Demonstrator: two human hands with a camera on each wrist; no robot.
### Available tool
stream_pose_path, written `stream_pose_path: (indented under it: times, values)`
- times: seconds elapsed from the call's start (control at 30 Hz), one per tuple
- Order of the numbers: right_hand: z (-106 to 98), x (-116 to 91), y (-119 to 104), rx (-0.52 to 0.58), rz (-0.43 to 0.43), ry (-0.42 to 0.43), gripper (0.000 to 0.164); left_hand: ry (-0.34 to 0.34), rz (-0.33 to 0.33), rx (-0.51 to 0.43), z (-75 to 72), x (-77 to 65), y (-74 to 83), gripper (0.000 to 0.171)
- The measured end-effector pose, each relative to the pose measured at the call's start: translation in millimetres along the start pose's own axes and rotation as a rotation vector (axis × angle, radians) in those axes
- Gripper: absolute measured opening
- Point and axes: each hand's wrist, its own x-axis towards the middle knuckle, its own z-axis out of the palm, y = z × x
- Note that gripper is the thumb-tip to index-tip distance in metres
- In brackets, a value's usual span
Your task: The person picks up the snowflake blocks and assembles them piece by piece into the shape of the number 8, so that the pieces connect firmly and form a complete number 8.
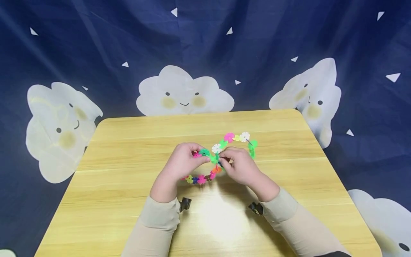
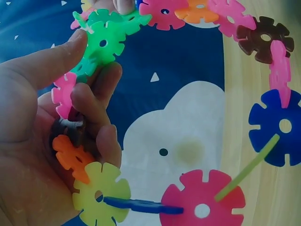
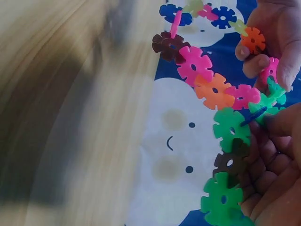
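Note:
A chain of colourful interlocking plastic flower discs [image 1: 201,179] is held up above the table, looping on both sides of the hands like a figure eight. My left hand [image 1: 182,161] pinches green discs [image 2: 103,43] between thumb and fingers, while pink, brown and orange discs run through its palm in the left wrist view. Close beside it, my right hand [image 1: 240,166] pinches the chain at a dark blue disc [image 3: 254,116] and green ones. From there a brown disc [image 3: 230,162] and a larger green disc [image 3: 222,198] hang by the right palm. Curled fingers partly hide the joints.
The wooden table [image 1: 112,200] stretches under both arms, with rounded far corners. A dark blue curtain [image 1: 205,39] printed with smiling clouds hangs behind it. Black straps [image 1: 185,204] show at the wrists below light sleeves [image 1: 160,214].

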Motion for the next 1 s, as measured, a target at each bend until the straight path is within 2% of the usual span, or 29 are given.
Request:
stream_pose_path:
  times: [0.23, 0.33, 0.4, 0.47, 0.53, 0.6, 0.63, 0.67, 0.7, 0.73, 0.83, 0.9, 0.93, 1.0]
  values:
    - [3.7, -1.8, -2.7, 0.052, 0.055, 0.026, 0.011, -0.038, -0.015, -0.021, 3.7, 2.5, 2.8, 0.012]
    - [4.9, -2.4, -1.9, 0.103, 0.106, 0.035, 0.010, -0.032, 0.000, 0.054, 3.1, 4.7, 6.0, 0.014]
    - [5.9, -1.8, 1.0, 0.164, 0.159, 0.053, 0.009, 0.028, 0.061, 0.140, 1.5, 4.8, 10.3, 0.024]
    - [6.8, -1.0, 5.2, 0.243, 0.227, 0.104, 0.010, 0.174, 0.166, 0.182, 0.3, 3.5, 13.9, 0.033]
    - [7.7, 1.6, 9.8, 0.339, 0.303, 0.200, 0.009, 0.403, 0.290, 0.134, 2.6, 0.7, 13.9, 0.034]
    - [7.4, 4.6, 12.4, 0.450, 0.377, 0.320, 0.009, 0.639, 0.391, 0.017, 11.2, -4.3, 9.7, 0.022]
    - [7.2, 6.3, 12.6, 0.507, 0.412, 0.381, 0.010, 0.733, 0.426, -0.066, 18.0, -6.9, 6.5, 0.015]
    - [7.1, 8.2, 12.2, 0.565, 0.446, 0.439, 0.011, 0.796, 0.441, -0.156, 26.7, -9.4, 2.5, 0.012]
    - [6.7, 10.3, 11.2, 0.631, 0.478, 0.493, 0.013, 0.826, 0.431, -0.245, 36.3, -11.8, -1.5, 0.012]
    - [6.6, 12.2, 10.1, 0.691, 0.507, 0.537, 0.015, 0.817, 0.401, -0.325, 46.3, -13.2, -5.1, 0.013]
    - [7.2, 17.3, 3.0, 0.863, 0.566, 0.637, 0.025, 0.661, 0.252, -0.509, 71.6, -11.5, -11.8, 0.012]
    - [9.6, 20.6, -3.2, 0.957, 0.579, 0.676, 0.030, 0.559, 0.168, -0.546, 80.7, -5.7, -12.4, 0.020]
    - [11.6, 21.9, -6.6, 0.990, 0.578, 0.684, 0.032, 0.530, 0.146, -0.555, 82.7, -2.4, -11.8, 0.022]
    - [16.7, 22.7, -13.6, 1.038, 0.576, 0.680, 0.033, 0.537, 0.129, -0.581, 83.1, 3.3, -9.5, 0.019]
